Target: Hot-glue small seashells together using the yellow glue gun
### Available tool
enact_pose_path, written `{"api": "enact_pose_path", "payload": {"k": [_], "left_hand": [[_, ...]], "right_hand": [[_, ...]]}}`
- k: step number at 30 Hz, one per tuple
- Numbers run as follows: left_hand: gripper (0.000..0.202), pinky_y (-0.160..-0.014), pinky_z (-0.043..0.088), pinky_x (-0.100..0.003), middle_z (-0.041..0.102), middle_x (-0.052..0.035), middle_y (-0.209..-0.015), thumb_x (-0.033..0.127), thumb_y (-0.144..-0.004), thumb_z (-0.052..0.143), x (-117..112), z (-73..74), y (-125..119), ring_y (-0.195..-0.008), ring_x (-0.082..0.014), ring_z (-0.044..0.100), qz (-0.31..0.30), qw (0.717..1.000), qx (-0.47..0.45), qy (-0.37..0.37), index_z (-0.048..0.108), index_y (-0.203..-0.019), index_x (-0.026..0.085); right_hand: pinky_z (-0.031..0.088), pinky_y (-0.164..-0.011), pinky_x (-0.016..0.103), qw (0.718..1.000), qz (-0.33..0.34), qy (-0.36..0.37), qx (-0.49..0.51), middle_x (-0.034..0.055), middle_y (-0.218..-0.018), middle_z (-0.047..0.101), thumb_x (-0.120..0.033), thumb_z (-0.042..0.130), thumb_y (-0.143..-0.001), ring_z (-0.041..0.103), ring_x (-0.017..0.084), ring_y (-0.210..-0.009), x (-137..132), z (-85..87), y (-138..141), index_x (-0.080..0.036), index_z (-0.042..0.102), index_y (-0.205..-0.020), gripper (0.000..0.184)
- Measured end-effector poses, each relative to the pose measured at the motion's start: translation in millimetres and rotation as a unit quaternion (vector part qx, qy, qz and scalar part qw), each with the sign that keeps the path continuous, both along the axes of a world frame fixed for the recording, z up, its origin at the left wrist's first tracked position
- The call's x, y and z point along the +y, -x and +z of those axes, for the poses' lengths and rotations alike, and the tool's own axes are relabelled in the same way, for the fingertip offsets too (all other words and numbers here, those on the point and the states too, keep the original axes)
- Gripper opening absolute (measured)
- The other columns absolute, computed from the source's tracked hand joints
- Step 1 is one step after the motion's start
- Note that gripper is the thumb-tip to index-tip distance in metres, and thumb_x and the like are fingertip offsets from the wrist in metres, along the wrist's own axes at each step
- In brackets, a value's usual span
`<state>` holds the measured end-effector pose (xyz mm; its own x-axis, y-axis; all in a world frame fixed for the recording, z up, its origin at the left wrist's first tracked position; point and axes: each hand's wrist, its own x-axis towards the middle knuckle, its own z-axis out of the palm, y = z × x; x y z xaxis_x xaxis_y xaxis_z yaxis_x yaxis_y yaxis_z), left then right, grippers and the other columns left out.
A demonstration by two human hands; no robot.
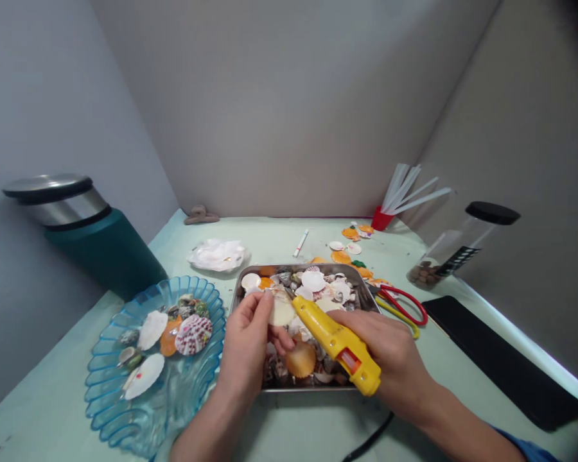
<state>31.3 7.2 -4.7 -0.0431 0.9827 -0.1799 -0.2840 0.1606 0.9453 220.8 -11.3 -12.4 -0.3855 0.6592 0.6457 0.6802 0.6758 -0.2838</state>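
My left hand [250,330] pinches a pale, cream-coloured shell [282,312] between thumb and fingers above the tray. My right hand [385,346] grips a yellow hot glue gun [330,333], its metal tip pointing at the upper edge of that shell. I cannot tell whether the tip touches it. Below both hands sits a metal tray [313,389] full of mixed shells. An orange scallop shell [300,360] lies near the tray's front side, just under my left fingers.
A blue scalloped plate [106,359] with several shells stands left, beside a teal bottle [101,247]. Red-and-yellow-handled pliers [404,305], a black slab [501,359] and a clear jar [455,250] lie right. Behind are a red cup of white sticks [381,219], a marker [300,244] and a plastic bag [218,255].
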Motion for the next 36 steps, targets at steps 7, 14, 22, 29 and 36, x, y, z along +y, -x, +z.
{"api": "enact_pose_path", "payload": {"k": [7, 14, 22, 29, 36], "left_hand": [[0.029, -0.034, 0.036, -0.016, 0.057, 0.0022, -0.039, 0.045, -0.078, 0.057, 0.0, -0.4, 0.1, -0.031, -0.0101, 0.048, 0.007, 1.0, 0.001, -0.005, 0.052, -0.083, 0.017], [0.028, -0.034, 0.037, -0.015, 0.056, 0.003, -0.039, 0.045, -0.08, 0.056, 0.3, 0.0, -0.9, -0.032, -0.0101, 0.05, -0.003, 1.0, 0.021, -0.011, 0.052, -0.084, 0.017], [0.028, -0.033, 0.036, -0.015, 0.054, 0.005, -0.04, 0.045, -0.078, 0.058, -0.7, 2.6, -1.1, -0.033, -0.0102, 0.052, 0.001, 1.0, 0.018, -0.015, 0.053, -0.084, 0.017], [0.03, -0.032, 0.036, -0.015, 0.054, 0.0047, -0.038, 0.046, -0.078, 0.058, -0.4, 1.6, -1.3, -0.031, -0.0098, 0.049, 0.011, 1.0, 0.011, -0.006, 0.052, -0.083, 0.017], [0.03, -0.032, 0.035, -0.015, 0.055, 0.0034, -0.036, 0.047, -0.079, 0.056, 0.1, 2.4, -1.7, -0.029, -0.0099, 0.047, 0.023, 1.0, 0.012, -0.003, 0.05, -0.082, 0.018]], "right_hand": [[0.044, -0.054, 0.031, 1.0, 0.01, 0.006, -0.017, 0.0081, -0.072, 0.07, -0.039, 0.05, -0.09, 0.065, 0.021, -0.06, -0.2, 0.3, 0.6, -0.014, 0.062, -0.094, 0.028], [0.047, -0.059, 0.031, 1.0, -0.005, 0.018, -0.008, 0.0082, -0.076, 0.071, -0.034, 0.052, -0.088, 0.066, 0.021, -0.064, -0.6, 0.0, 0.4, -0.015, 0.062, -0.096, 0.023], [0.049, -0.061, 0.03, 0.999, -0.016, 0.027, -0.008, 0.0086, -0.077, 0.071, -0.031, 0.05, -0.088, 0.066, 0.02, -0.065, -1.0, 1.8, 0.5, -0.015, 0.063, -0.097, 0.023], [0.046, -0.055, 0.029, 1.0, -0.002, 0.013, -0.01, 0.0073, -0.071, 0.07, -0.035, 0.054, -0.086, 0.064, 0.019, -0.059, -0.4, 3.1, 2.2, -0.014, 0.064, -0.093, 0.025], [0.046, -0.056, 0.03, 1.0, -0.004, -0.003, -0.014, 0.0085, -0.075, 0.07, -0.031, 0.05, -0.087, 0.065, 0.021, -0.062, -1.2, 3.7, 1.1, -0.014, 0.062, -0.095, 0.022]]}}
